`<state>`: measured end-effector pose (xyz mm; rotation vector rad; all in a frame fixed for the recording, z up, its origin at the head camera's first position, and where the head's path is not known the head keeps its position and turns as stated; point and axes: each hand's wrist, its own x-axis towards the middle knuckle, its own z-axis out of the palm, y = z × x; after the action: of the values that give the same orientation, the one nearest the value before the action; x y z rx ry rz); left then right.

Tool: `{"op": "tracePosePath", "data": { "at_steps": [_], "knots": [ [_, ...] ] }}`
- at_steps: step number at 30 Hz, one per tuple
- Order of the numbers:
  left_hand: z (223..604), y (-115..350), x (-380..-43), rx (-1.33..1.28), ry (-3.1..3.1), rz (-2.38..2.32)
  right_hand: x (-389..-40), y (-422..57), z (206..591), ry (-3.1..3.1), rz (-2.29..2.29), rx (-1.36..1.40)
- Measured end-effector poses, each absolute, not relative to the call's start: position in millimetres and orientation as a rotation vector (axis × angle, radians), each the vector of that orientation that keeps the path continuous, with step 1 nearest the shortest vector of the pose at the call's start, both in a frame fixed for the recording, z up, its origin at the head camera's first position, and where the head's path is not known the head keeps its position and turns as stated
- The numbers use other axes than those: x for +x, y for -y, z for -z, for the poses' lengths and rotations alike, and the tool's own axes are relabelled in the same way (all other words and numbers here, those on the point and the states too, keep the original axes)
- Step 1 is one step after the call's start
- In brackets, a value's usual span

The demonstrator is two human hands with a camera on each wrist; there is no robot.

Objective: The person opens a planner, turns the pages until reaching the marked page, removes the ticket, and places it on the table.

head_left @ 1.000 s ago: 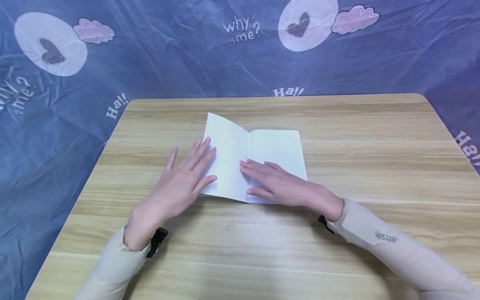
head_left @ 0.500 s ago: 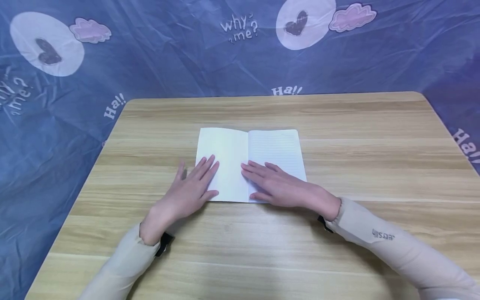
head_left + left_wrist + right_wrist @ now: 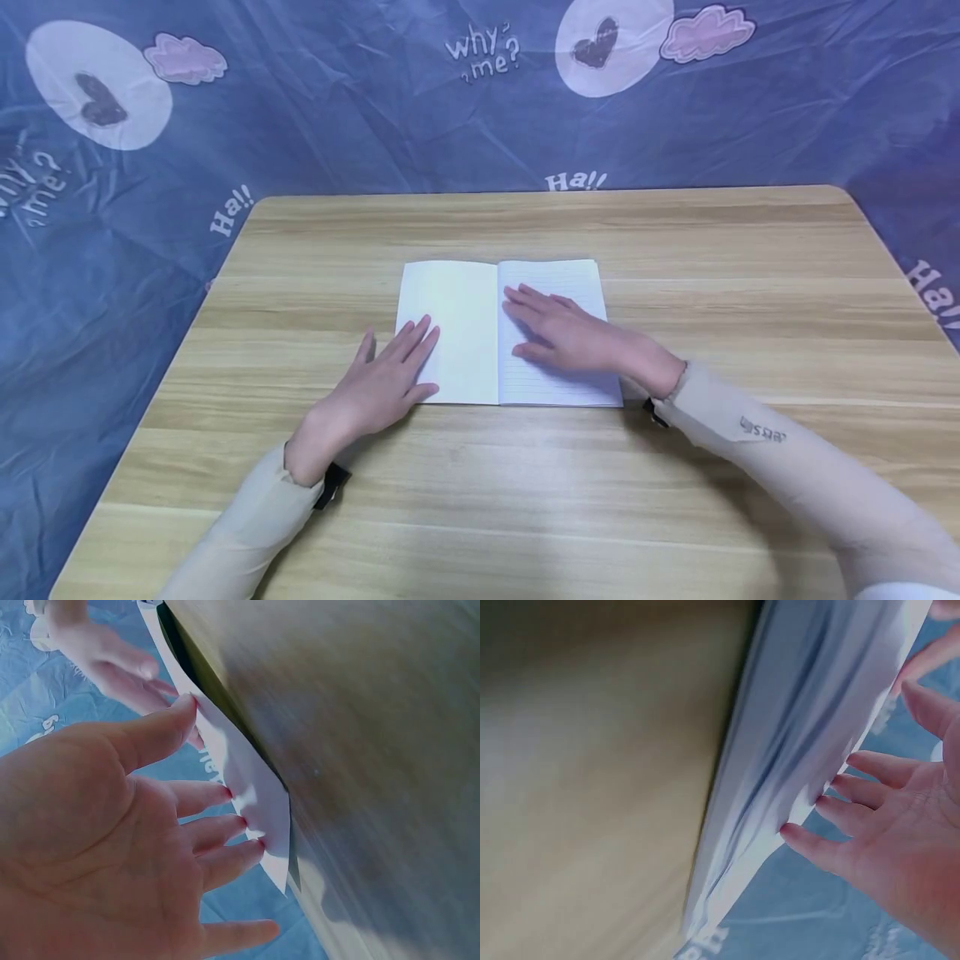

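Note:
An open notebook (image 3: 465,292) lies on the wooden table, its left page blank white and its right page ruled with lines. My left hand (image 3: 375,387) rests its spread fingertips on the lower left part of the blank page; in the left wrist view its thumb and fingertips touch the paper (image 3: 255,787), whose outer edge stands a little off the tabletop. Over the lined page is my right hand (image 3: 562,329), fingers straight and pointing toward the spine. The right wrist view has its fingertips at the page surface, with the stacked page edges (image 3: 780,750) slightly fanned.
The light wooden table (image 3: 720,267) has rounded far corners. Behind it and along its sides hangs a blue printed cloth (image 3: 337,100). Dark wrist cameras (image 3: 332,485) sit under both beige sleeves (image 3: 780,458).
The raised left page has come down flat under the left hand, which moved slightly right and nearer. The right hand has slid from the spine up and right over the lined page.

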<state>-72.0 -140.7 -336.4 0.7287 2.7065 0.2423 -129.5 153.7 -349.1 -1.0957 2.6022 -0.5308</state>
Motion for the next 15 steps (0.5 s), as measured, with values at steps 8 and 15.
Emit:
{"op": "tracePosePath", "data": {
  "at_steps": [8, 15],
  "knots": [
    [339, 142, -71, 0.727, -2.704, -0.252, -173, -164, 351, -2.629, 0.661, -0.954],
    [340, 143, -71, 0.73, -2.703, -0.26, -198, -168, 352, -2.602, 0.767, -0.832]
  ]
}}
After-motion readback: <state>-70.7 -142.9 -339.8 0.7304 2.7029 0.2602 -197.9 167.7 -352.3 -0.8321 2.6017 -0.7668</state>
